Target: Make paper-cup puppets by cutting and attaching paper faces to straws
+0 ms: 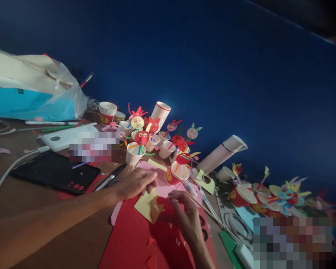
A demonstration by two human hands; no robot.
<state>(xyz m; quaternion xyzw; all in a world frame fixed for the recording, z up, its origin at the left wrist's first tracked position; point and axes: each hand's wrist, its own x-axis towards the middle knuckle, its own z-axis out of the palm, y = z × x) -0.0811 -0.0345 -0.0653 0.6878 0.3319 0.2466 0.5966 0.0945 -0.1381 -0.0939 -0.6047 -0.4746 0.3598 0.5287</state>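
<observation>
My left hand (137,183) lies on the table with its fingers curled over the edge of a yellow paper piece (145,206) and pink paper (164,188). My right hand (184,215) is bent over a small red paper cutout (164,203), its fingers pinched around it. Both hands rest above a large red paper sheet (137,243) with cut-out holes. Just beyond the hands stands a red paper cup (177,173) with a red paper face on a stick.
Several white cups with paper faces (141,140) crowd the back by the blue wall. A black tablet (56,172), white device (64,137), pen (110,177), plastic bag (33,89), cup stacks (221,153) and more craft cups (268,194) lie around.
</observation>
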